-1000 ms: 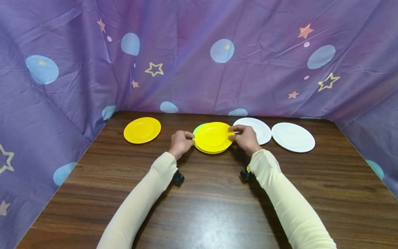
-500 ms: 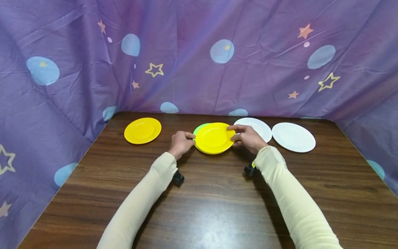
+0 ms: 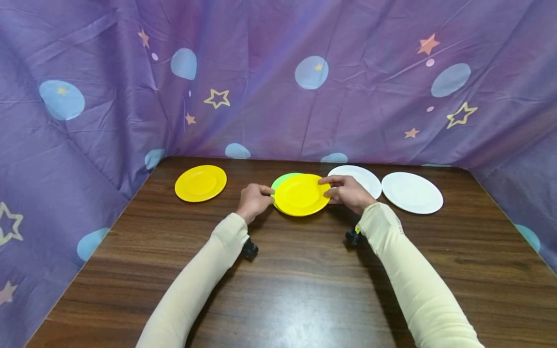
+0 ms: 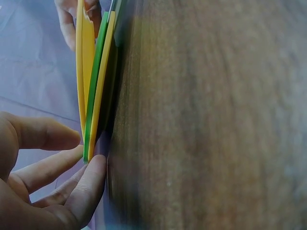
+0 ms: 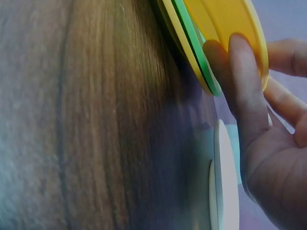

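In the head view a yellow plate lies on top of a green plate, whose left edge shows beneath it. My right hand pinches the top yellow plate at its right rim. In the left wrist view, that plate tilts up away from the green one, and a lower yellow plate lies under the green. My left hand holds the left edge of the green and lower yellow plates, its fingertips right at their rims.
Another yellow plate lies at the table's back left. Two white plates stand at the right, the nearer-to-middle white plate partly behind my right hand and the other white plate beside it. A purple curtain rises behind the brown table.
The top yellow plate has shifted slightly right with my right hand, so more of the green plate shows at the left. My left hand stays about where it was.
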`<state>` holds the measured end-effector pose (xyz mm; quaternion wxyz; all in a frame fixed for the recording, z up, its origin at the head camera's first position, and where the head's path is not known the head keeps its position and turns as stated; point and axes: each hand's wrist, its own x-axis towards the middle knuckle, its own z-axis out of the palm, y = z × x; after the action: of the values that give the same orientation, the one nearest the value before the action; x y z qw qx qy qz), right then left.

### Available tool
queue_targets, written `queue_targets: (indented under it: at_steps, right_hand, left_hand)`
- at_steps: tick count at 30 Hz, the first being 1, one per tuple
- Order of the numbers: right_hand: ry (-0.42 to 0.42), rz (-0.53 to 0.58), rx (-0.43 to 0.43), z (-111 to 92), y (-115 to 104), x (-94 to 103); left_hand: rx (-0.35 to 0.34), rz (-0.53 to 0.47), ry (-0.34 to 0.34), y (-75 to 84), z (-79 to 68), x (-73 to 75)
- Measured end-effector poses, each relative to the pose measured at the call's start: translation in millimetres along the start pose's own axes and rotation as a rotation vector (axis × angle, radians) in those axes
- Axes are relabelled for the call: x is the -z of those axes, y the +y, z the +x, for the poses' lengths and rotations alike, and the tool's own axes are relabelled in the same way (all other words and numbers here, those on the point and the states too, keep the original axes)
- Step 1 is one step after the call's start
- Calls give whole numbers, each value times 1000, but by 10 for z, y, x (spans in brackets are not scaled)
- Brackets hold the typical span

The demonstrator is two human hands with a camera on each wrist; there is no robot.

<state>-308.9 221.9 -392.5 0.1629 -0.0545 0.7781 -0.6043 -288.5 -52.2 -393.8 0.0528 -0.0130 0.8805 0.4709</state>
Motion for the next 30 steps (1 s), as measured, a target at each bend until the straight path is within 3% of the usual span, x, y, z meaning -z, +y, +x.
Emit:
queue_targets:
  at_steps: [10,30]
  right_hand:
    - [-36,62,29,-43,6,137]
    - [-96,43,50,-475,-10,691]
  left_hand:
    - [-16,-5,8,-7,-8,0]
    - [-36,22,27,-23,0,-9]
